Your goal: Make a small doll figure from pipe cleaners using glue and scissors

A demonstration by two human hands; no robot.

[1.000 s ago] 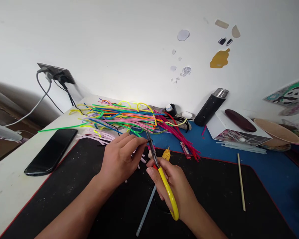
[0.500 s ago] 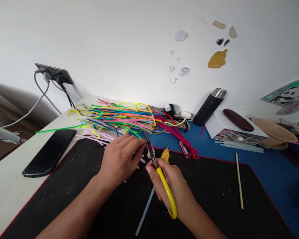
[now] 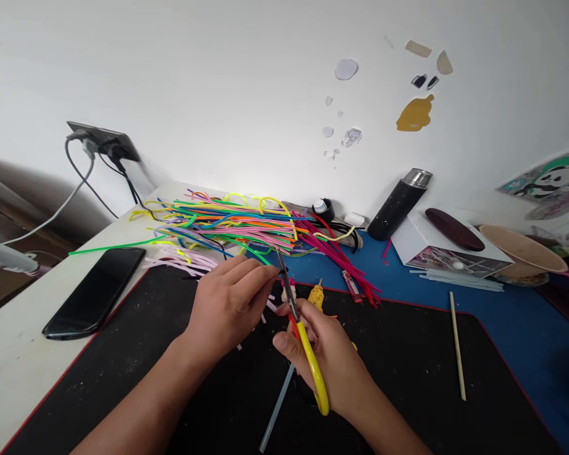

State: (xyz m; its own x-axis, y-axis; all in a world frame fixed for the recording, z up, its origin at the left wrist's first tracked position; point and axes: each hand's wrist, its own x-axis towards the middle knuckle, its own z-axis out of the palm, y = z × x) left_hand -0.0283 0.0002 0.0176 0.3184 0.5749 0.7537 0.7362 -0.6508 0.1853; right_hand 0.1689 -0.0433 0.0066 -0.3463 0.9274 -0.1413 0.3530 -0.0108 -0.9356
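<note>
My right hand (image 3: 332, 351) holds a pair of scissors (image 3: 310, 363) with yellow and red handles. Their metal blades point away from me and reach the fingertips of my left hand (image 3: 232, 297). The left fingers are pinched together on what looks like a black pipe cleaner (image 3: 189, 278). One dark end shows left of that hand, and a small dark bit shows by the blades. Most of it is hidden by the hand. Behind both hands lies a pile of colourful pipe cleaners (image 3: 237, 221). A yellow glue gun (image 3: 316, 296) is just beyond my right hand.
A black phone (image 3: 95, 294) lies on the left. Toward the back right stand a black flask (image 3: 398, 205) and a white box (image 3: 422, 243). A pale stick (image 3: 458, 344) and a bluish glue stick (image 3: 277, 407) rest on the black mat (image 3: 398, 379). Magenta pipe cleaners (image 3: 334, 253) fan out behind.
My right thumb has shifted away from the scissors' pivot, and the yellow handle has swung slightly left. The red handle shows more. My left hand has barely moved.
</note>
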